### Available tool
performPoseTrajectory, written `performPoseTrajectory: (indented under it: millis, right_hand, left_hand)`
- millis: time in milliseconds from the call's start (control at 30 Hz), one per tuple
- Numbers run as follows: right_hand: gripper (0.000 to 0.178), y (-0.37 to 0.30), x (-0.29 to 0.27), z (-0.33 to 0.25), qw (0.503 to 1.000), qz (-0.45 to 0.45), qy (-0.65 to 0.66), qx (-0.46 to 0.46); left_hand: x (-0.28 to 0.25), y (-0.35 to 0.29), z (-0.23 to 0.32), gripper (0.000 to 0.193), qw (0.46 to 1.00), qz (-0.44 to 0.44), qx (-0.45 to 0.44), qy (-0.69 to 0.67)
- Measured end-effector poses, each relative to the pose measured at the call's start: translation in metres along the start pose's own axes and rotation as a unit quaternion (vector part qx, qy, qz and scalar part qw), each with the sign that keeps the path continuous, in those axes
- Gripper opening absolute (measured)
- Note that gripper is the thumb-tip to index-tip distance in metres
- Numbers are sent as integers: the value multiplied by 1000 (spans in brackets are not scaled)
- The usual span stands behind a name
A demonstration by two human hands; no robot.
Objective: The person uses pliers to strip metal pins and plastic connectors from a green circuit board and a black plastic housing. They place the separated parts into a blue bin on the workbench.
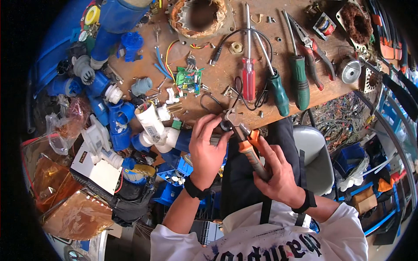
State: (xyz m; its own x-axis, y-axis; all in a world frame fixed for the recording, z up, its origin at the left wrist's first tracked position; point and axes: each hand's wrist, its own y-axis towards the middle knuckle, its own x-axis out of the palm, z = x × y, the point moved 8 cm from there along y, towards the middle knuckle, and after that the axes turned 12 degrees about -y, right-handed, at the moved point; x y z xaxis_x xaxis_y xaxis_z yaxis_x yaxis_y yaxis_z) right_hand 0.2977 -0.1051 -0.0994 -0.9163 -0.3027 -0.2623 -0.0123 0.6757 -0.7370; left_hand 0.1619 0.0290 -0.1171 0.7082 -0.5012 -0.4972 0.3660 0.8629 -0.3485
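- Left hand (208, 145) grip pinches a small dark part (225, 126) just off the bench (217, 74) edge
- Right hand (274, 172) grip is wrapped around orange-handled pliers (248, 145), their tip at the part
- Clear plastic bag (65, 126) of coppery bits lies far left
- White box (98, 167) with a dark strip label sits below it

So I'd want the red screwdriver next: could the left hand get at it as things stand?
Probably not at once: the left hand is shut on a small dark part. The red screwdriver lies uncovered on the bench, just beyond it.
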Motion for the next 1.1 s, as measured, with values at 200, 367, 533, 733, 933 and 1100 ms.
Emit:
performPoseTrajectory:
  millis: [200,367,533,733,933,1100]
  right_hand:
    - [88,-1,-9,-7,996,65,33,-46]
    - [90,0,-5,-8,998,39,-34,-43]
    - [91,-3,-12,-13,997,58,-32,-46]
    - [90,4,-12,-15,995,64,-44,-59]
    - [90,-1,-25,-22,987,121,-22,-105]
    - [89,5,-16,-18,994,56,-82,-54]
  left_hand:
    - [-1,5,8,39,1000,-9,13,18]
    - [-2,8,12,37,999,-29,10,37]
    - [-1,6,7,38,999,-30,-1,32]
    - [-1,7,7,36,998,-37,-1,52]
    - [-1,8,10,37,999,-30,4,38]
    - [0,11,12,37,998,-34,-2,45]
